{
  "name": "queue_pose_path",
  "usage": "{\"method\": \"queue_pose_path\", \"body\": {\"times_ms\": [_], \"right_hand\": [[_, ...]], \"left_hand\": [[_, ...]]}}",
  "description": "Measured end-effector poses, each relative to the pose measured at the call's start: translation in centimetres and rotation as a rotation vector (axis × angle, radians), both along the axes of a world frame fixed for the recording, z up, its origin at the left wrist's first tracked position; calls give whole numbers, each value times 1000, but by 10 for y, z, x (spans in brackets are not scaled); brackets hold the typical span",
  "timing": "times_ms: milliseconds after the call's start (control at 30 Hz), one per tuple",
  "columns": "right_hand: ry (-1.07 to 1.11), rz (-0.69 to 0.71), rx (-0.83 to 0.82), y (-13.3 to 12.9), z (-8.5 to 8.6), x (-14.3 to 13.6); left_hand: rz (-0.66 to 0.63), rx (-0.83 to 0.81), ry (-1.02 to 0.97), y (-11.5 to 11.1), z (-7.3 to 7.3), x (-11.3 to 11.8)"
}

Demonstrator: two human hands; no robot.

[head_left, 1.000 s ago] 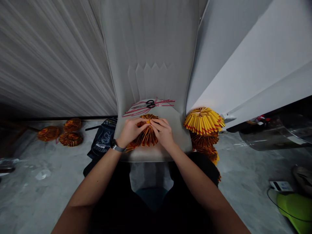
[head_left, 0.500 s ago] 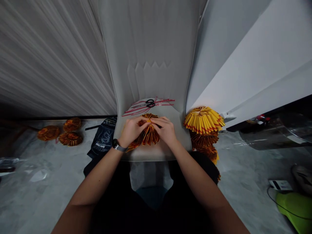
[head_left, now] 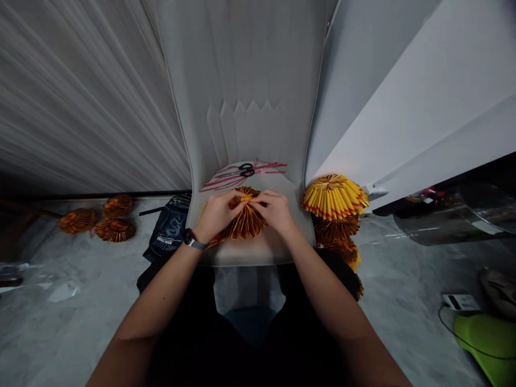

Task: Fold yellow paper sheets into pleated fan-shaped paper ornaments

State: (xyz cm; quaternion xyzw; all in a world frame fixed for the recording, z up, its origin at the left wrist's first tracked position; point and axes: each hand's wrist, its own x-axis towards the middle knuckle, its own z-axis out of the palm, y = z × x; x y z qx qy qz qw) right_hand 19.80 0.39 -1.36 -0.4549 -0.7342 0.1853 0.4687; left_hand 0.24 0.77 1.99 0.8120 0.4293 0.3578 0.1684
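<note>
The left hand [head_left: 220, 215] and the right hand [head_left: 277, 212] both pinch the gathered middle of a gold-and-red pleated paper rosette [head_left: 249, 221], its folds fanned out above the seat of a grey upholstered chair [head_left: 299, 220]. Behind it on the seat, black-handled scissors [head_left: 246, 170] lie across thin red strips [head_left: 217, 186]. A yellow pleated rosette [head_left: 335, 198] tops a stack right of the chair; three gold rosettes [head_left: 116, 230] sit on the floor [head_left: 100, 285] at left, near a dark printed bag [head_left: 170, 230].
</note>
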Motion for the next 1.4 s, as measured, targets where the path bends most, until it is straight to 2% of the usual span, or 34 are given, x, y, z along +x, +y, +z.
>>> {"method": "queue_pose_path", "body": {"times_ms": [200, 367, 567, 667, 767, 833, 1000, 1233, 1400], "right_hand": [[6, -5, 37, 1, -4, -2], [-18, 45, 79, 5, -9, -5], [-66, 33, 65, 9, -16, -9], [-75, 56, 103, 7, -13, -9], [-59, -14, 118, -2, -2, -7], [-66, -74, 69, -13, 6, -6], [-211, 28, -141, -31, 13, -1], [-140, -12, -290, -27, 15, 7], [-226, 11, -354, -23, 10, 9]], "left_hand": [[-41, -34, -26, 5, -1, -4], [-1, -56, -79, 5, -3, -5], [0, -27, -89, 4, -3, -5], [16, -53, -109, 5, -4, -4], [40, -105, -143, 7, -7, -4], [59, -128, -173, 8, -9, -4], [60, -144, -189, 11, -12, -6], [49, -140, -187, 9, -12, -6], [36, -118, -151, 7, -10, -5]]}}
